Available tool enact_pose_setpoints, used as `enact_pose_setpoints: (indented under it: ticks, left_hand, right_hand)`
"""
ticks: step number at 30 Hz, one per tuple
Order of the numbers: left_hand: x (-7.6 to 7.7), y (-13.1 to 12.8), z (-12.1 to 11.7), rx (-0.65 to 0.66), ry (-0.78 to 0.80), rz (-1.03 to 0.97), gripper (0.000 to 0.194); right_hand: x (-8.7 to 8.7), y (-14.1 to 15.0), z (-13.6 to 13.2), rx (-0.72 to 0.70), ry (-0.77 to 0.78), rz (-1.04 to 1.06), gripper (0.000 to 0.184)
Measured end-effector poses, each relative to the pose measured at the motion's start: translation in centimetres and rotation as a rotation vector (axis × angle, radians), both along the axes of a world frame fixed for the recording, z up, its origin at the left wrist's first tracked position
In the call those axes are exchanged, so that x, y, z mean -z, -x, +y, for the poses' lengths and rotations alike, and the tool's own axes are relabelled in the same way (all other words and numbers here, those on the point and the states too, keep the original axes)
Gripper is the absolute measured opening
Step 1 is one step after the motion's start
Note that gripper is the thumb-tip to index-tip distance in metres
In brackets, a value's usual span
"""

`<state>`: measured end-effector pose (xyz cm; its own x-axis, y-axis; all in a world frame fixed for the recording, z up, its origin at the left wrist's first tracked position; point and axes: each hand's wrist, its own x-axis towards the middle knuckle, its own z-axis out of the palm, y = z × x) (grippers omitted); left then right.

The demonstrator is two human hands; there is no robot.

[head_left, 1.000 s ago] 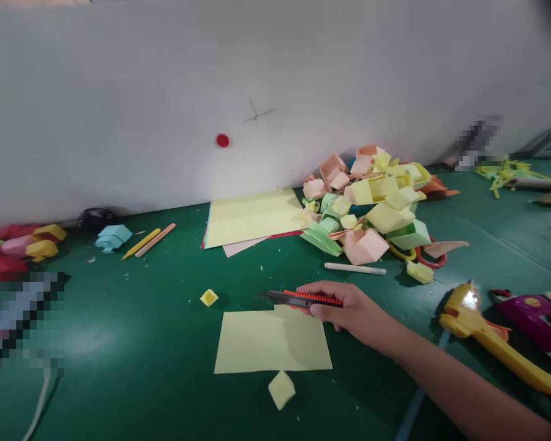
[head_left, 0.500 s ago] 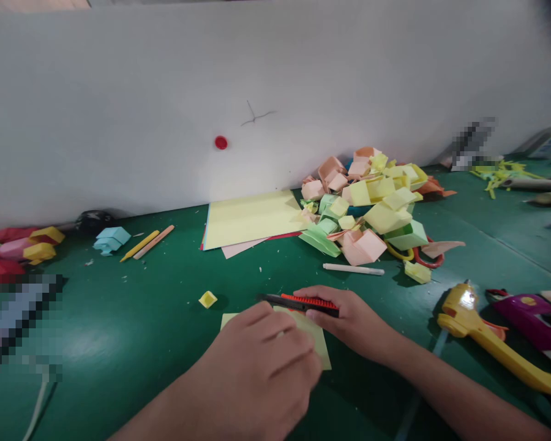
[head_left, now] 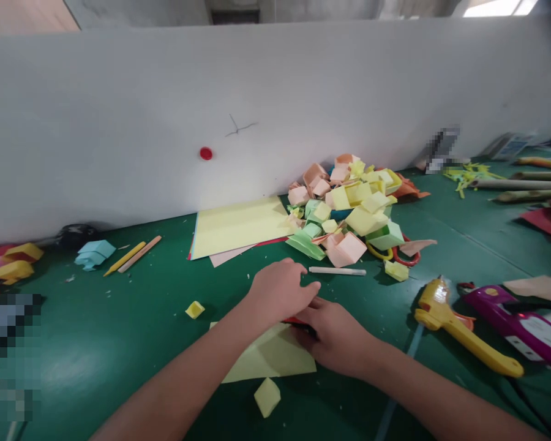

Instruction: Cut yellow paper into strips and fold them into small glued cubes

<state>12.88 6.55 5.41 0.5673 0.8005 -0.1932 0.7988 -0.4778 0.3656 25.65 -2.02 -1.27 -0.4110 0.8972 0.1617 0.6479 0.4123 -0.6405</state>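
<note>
My right hand is closed round a red and black utility knife, low over the right part of a pale yellow paper sheet. Only a bit of the knife's red side shows past my fingers. My left hand reaches across, above and just left of the right one, with its thumb and fingers apart and nothing seen between them. Just beyond its fingertips lies a white pen; a gap seems to remain between them. A small folded yellow paper piece lies at the sheet's near edge.
Folded paper boxes are heaped at the back, beside stacked coloured sheets. A yellow glue gun and a purple power strip lie on the right. Two pencil-like sticks and a blue paper piece are on the left.
My left hand has come into view and moved forward over the sheet toward the pen. My right hand keeps the knife, now mostly covered. The view has tilted up and turned right.
</note>
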Motion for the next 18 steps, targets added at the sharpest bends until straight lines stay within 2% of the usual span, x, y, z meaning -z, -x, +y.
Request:
enact_pose_setpoints:
  ticks: [3,6,15,18]
  left_hand:
    - [0.2,-1.7,1.7,0.033,0.049,0.042,0.022]
    - [0.2,-1.9,2.5,0.03,0.041,0.03,0.017]
    - [-0.2,1.1,2.4,-0.028,0.034,-0.103,0.028]
    - [0.1,2.2,2.4,-0.08,0.062,-0.147,0.034]
  right_hand:
    - [-0.2,0.0,0.0,-0.015,0.032,0.022,0.055]
    - [-0.4,0.0,0.0,-0.04,0.045,0.004,0.057]
    - [-0.6,-0.2,0.0,-0.037,0.042,0.001,0.062]
    - [-0.8,-0.2,0.0,-0.032,0.048,0.035,0.054]
